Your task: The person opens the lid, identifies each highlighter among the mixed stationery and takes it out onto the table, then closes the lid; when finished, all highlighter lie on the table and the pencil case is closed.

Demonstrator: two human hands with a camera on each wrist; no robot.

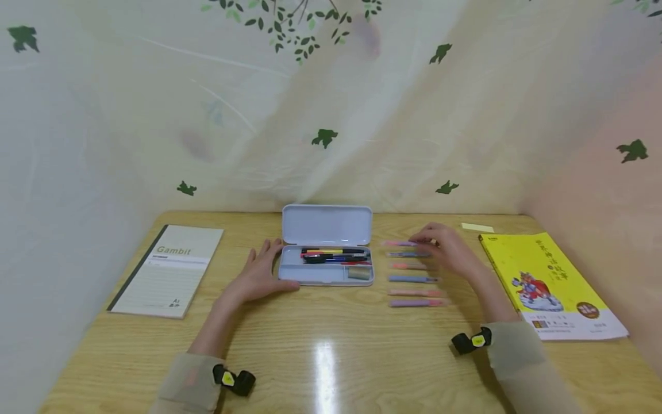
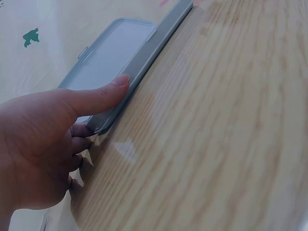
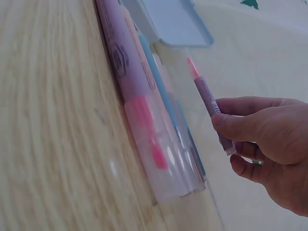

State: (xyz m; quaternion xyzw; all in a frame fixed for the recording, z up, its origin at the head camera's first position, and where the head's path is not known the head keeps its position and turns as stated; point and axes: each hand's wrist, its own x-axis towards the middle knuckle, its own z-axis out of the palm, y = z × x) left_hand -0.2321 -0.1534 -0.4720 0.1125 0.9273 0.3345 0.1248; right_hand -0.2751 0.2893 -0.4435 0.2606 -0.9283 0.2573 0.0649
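An open pale blue pencil case (image 1: 312, 276) stands with its lid (image 1: 327, 225) raised at the back. Inside are several dark pens (image 1: 336, 259) and a greenish-beige block (image 1: 358, 272). My left hand (image 1: 258, 275) holds the case's left end, thumb along the front wall and fingers round the side, as the left wrist view shows. My right hand (image 1: 447, 248) pinches a purple highlighter (image 3: 208, 96) with a pink tip between thumb and fingers, right of the case. Below that hand several more highlighters lie in a column, among them a blue one (image 1: 411, 279) and a purple one (image 1: 408, 303).
At the left lies a white notebook (image 1: 170, 276) with a dark spine. A yellow book (image 1: 538, 270) lies at the right, with a small pale yellow strip (image 1: 477, 227) behind it. A patterned curtain (image 1: 248, 144) rises at the table's back edge.
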